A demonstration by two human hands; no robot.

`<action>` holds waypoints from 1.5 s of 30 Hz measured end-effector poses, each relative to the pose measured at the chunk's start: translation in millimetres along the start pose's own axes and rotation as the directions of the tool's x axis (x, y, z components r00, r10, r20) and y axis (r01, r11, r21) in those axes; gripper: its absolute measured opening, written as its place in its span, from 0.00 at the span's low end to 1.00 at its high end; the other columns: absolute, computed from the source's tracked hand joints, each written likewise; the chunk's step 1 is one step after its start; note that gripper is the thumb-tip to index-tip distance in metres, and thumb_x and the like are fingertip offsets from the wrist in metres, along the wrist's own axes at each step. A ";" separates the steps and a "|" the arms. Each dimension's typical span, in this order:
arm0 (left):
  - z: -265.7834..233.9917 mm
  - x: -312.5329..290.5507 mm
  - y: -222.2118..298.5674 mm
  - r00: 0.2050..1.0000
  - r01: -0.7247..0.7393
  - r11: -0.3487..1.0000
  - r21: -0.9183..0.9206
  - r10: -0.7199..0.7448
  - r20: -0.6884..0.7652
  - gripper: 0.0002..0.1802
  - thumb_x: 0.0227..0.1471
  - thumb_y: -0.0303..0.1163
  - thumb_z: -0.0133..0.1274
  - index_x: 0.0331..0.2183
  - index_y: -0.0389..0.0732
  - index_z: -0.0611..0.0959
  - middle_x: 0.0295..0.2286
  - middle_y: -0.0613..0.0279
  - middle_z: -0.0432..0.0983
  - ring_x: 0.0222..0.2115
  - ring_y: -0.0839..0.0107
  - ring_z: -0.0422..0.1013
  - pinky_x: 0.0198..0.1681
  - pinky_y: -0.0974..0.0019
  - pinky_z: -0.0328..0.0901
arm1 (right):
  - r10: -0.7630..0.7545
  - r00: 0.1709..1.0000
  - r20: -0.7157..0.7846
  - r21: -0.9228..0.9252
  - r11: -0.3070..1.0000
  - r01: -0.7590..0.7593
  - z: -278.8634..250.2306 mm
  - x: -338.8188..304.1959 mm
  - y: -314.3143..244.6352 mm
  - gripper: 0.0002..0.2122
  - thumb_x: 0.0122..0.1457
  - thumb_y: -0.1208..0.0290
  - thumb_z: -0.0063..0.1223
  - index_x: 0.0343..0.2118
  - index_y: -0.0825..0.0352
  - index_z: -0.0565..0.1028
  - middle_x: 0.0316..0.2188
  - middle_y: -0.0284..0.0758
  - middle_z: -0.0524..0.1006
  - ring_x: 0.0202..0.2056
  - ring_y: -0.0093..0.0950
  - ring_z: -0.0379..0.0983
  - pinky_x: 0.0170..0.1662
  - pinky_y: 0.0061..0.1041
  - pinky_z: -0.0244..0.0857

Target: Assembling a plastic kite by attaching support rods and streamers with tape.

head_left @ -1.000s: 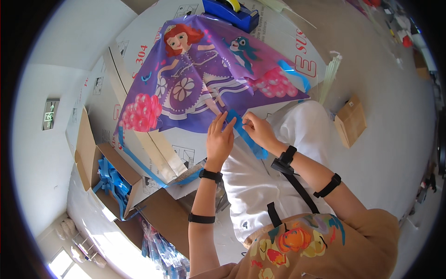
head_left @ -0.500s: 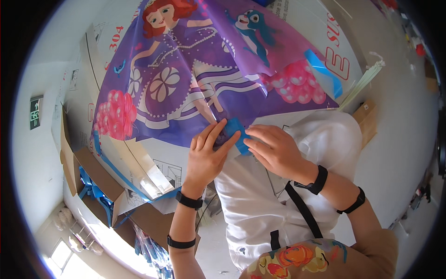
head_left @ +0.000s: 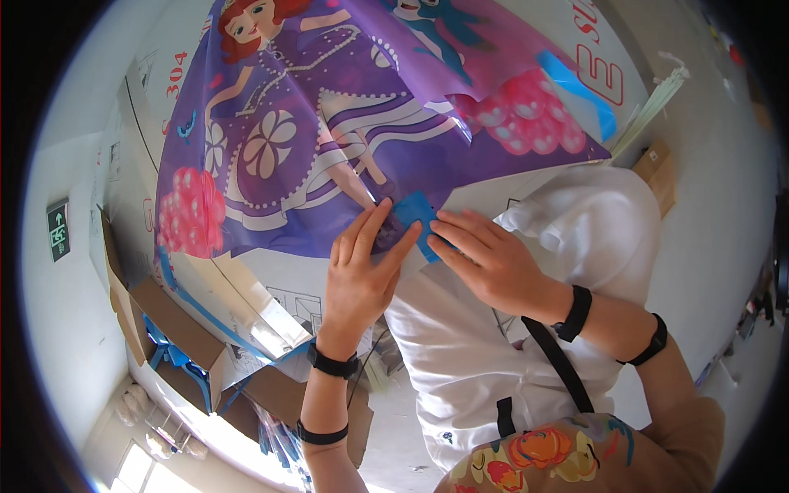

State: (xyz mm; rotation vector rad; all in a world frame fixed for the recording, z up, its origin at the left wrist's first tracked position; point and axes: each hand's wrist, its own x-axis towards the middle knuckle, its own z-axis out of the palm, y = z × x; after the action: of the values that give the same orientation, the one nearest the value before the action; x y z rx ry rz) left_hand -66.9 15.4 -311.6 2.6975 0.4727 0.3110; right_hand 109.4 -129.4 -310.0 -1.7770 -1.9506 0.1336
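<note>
A purple plastic sheet (head_left: 279,197), shaped like a kite and printed with a cartoon princess, a blue animal and pink bead clusters, lies in front of me. A small blue strip (head_left: 413,212) sits at its lower edge. My left hand (head_left: 362,267) lies with fingers stretched out over the sheet's edge, its thumb on the blue strip. From the other side, my right hand (head_left: 497,267) has its fingertips bent onto the strip's right edge; its thumb is hidden. Whether the strip is fastened to the sheet I cannot tell.
White printed cartons (head_left: 275,316) lie under the sheet. An open brown box (head_left: 177,329) at the left holds blue parts. A bundle of pale thin sticks (head_left: 657,111) stands at the right, beside a small brown box (head_left: 656,177). My white-trousered leg (head_left: 608,214) is below the sheet.
The view has shifted slightly, so the sheet appears higher and farther left. Both hands stay at the blue strip, with slight finger movement.
</note>
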 end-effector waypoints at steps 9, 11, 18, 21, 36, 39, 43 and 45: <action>-3.5 -2.3 4.8 1.000 0.026 0.997 -0.075 -0.026 -0.001 0.26 0.44 0.21 0.55 0.47 0.52 0.84 0.56 0.52 0.65 0.56 0.51 0.62 0.56 0.54 0.61 | 0.020 1.000 0.020 0.010 1.000 -0.020 -2.5 0.5 -6.3 0.18 0.49 0.77 0.55 0.45 0.72 0.76 0.50 0.40 0.73 0.54 0.38 0.69 0.56 0.39 0.66; -3.1 -3.8 5.5 1.000 0.021 0.998 -0.066 -0.021 -0.004 0.25 0.44 0.21 0.56 0.47 0.51 0.84 0.56 0.52 0.65 0.56 0.51 0.62 0.56 0.54 0.62 | -0.007 1.000 0.018 0.035 0.999 0.006 -0.2 0.1 -6.4 0.18 0.50 0.77 0.54 0.45 0.74 0.75 0.50 0.41 0.72 0.55 0.38 0.68 0.57 0.40 0.65; -4.0 -4.6 7.7 1.000 0.010 0.999 -0.031 -0.010 0.015 0.25 0.46 0.21 0.55 0.48 0.49 0.83 0.58 0.51 0.63 0.57 0.51 0.62 0.57 0.53 0.61 | -0.035 0.999 0.028 -0.008 0.999 0.035 1.8 0.4 -5.3 0.17 0.50 0.76 0.53 0.44 0.77 0.75 0.51 0.45 0.72 0.56 0.38 0.67 0.59 0.39 0.62; -4.0 -5.1 7.8 1.000 0.017 0.998 -0.065 -0.018 -0.008 0.25 0.46 0.21 0.55 0.48 0.50 0.83 0.58 0.50 0.63 0.56 0.50 0.62 0.57 0.53 0.61 | -0.029 0.999 0.036 -0.010 1.000 0.030 1.6 -1.3 -8.2 0.17 0.50 0.76 0.53 0.44 0.77 0.75 0.51 0.45 0.72 0.56 0.38 0.67 0.59 0.39 0.62; 2.1 -6.0 10.6 0.994 0.094 0.991 -0.096 -0.098 -0.037 0.26 0.46 0.22 0.57 0.49 0.52 0.82 0.58 0.50 0.62 0.56 0.50 0.62 0.56 0.53 0.62 | 0.010 0.998 0.063 0.005 1.000 -0.010 -0.6 0.6 -9.4 0.19 0.50 0.78 0.54 0.47 0.75 0.74 0.52 0.43 0.72 0.56 0.38 0.67 0.58 0.40 0.64; -2.1 -5.2 10.3 0.995 0.098 0.989 -0.107 -0.101 -0.018 0.26 0.46 0.22 0.57 0.49 0.51 0.83 0.58 0.50 0.62 0.56 0.49 0.62 0.56 0.53 0.63 | 0.015 0.999 0.052 0.008 1.000 -0.015 -0.5 2.2 -11.6 0.19 0.50 0.77 0.54 0.47 0.74 0.75 0.52 0.42 0.72 0.56 0.37 0.67 0.58 0.41 0.64; -0.7 -5.4 7.6 0.997 0.068 0.995 -0.067 -0.071 -0.043 0.27 0.46 0.23 0.58 0.50 0.52 0.82 0.57 0.52 0.63 0.55 0.54 0.63 0.54 0.55 0.64 | 0.005 0.998 0.063 -0.029 1.000 -0.003 0.5 1.6 -12.0 0.19 0.50 0.77 0.55 0.48 0.73 0.75 0.53 0.41 0.72 0.56 0.37 0.67 0.58 0.41 0.62; -2.3 -5.0 7.6 0.997 0.061 0.996 -0.068 -0.063 -0.032 0.26 0.46 0.23 0.58 0.50 0.53 0.82 0.58 0.52 0.63 0.55 0.54 0.63 0.54 0.55 0.64 | 0.006 0.998 0.066 -0.044 0.999 -0.003 1.5 0.7 -12.1 0.19 0.50 0.76 0.55 0.48 0.73 0.75 0.53 0.41 0.72 0.56 0.37 0.67 0.59 0.41 0.62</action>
State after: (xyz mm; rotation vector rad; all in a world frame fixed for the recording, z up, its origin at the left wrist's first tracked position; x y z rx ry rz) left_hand -70.0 7.7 -307.2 2.6103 0.5450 0.3493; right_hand 97.8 -130.1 -306.4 -1.8260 -2.0103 0.1538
